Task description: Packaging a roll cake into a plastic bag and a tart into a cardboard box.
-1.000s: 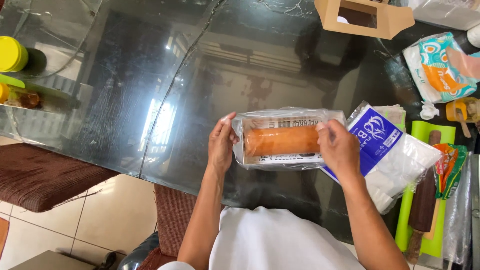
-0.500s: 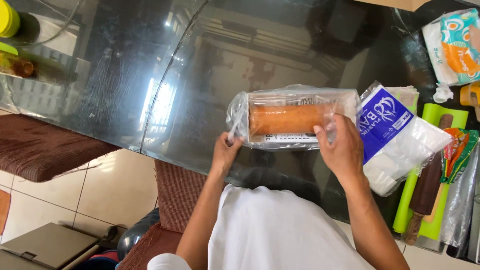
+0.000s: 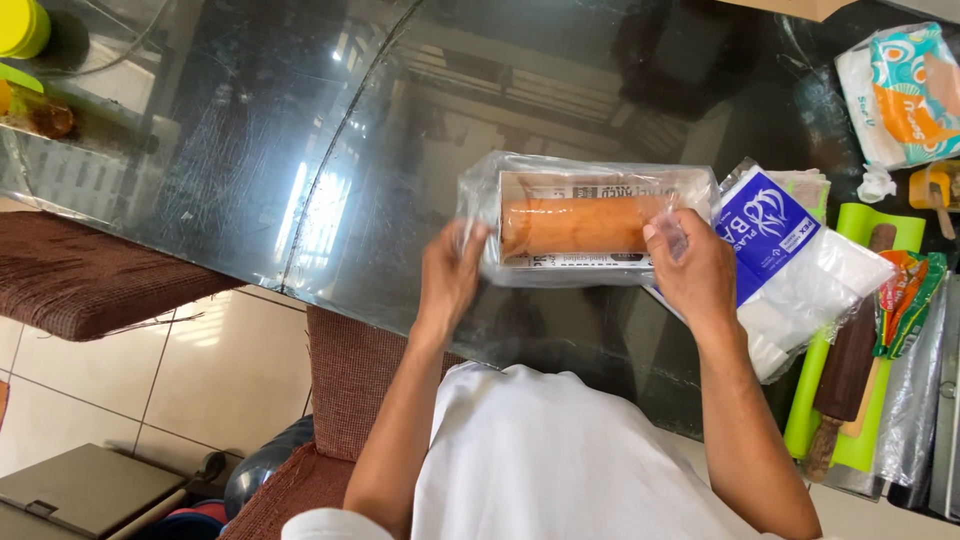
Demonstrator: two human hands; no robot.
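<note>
Clear-wrapped orange roll (image 3: 580, 225), one, gripped by two hands: left hand (image 3: 452, 275), right hand (image 3: 695, 272).

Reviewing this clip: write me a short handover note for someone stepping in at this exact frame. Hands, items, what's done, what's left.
Left hand: gripping the left end of the clear-wrapped orange roll package.
Right hand: gripping its right end, fingers on top.
The package sits on the dark glass table, beside a blue-and-white plastic bag pack. A green mat with a wooden rolling pin lies to the right.
Done: package held in both hands.
Left: wrap looks unopened; roll is inside.
</note>
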